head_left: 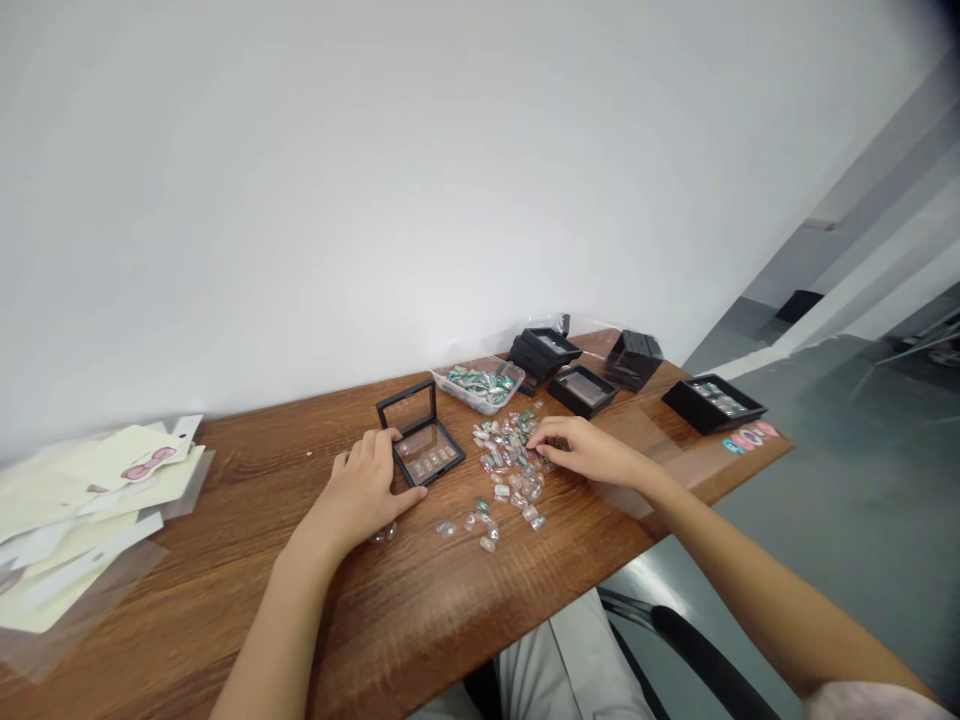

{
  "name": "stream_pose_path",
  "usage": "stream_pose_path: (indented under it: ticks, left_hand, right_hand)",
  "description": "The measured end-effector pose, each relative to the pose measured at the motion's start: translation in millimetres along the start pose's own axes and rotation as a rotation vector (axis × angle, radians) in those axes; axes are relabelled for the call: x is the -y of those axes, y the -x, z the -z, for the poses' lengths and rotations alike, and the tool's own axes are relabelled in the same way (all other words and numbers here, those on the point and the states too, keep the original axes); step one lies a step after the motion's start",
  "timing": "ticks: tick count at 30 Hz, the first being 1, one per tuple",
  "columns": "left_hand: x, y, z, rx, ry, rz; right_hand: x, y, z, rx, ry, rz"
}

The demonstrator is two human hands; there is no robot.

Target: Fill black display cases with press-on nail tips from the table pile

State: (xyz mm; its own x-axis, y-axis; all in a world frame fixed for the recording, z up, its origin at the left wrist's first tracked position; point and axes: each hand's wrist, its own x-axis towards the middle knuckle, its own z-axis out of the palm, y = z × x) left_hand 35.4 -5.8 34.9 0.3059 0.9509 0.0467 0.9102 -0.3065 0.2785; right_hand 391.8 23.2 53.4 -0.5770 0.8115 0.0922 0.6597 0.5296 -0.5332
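Observation:
My left hand (364, 490) grips the side of an open black display box (424, 450), which has a transparent hinged lid standing up and a row of small pale pieces inside. My right hand (589, 450) reaches over a scattered heap of small glossy press-on nails (510, 470), its fingertips down among them. I cannot tell whether those fingers hold a piece. A few loose pieces lie near my left little finger.
The wooden table (247, 560) ends in a near edge and a right corner. Behind stand a transparent tub of teal pieces (478, 386) and several black boxes (583, 390). Plastic-sleeved cards (90, 510) lie at left, and a chair arm (697, 660) sits below right.

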Motion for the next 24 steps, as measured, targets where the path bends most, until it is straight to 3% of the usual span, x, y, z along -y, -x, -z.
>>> stream_pose_path:
  ticks: [6,14,18,24]
  left_hand:
    - [0.5,-0.4,-1.2,0.0,-0.029,0.002]
    - [1.6,0.1,-1.7,-0.006,-0.014,0.005]
    - [2.6,0.2,-2.3,-0.014,-0.007,-0.007]
    - [2.0,0.6,-1.8,-0.01,-0.02,-0.013]
  right_hand:
    - [6.0,1.4,-0.7,-0.066,0.086,0.015]
    - [19.8,-0.5,-5.2,-0.039,0.154,0.142]
    - [19.6,-5.7,-13.3,-0.022,0.244,0.203]
    - [14.6,-8.1,-21.2,-0.1,0.307,0.254]
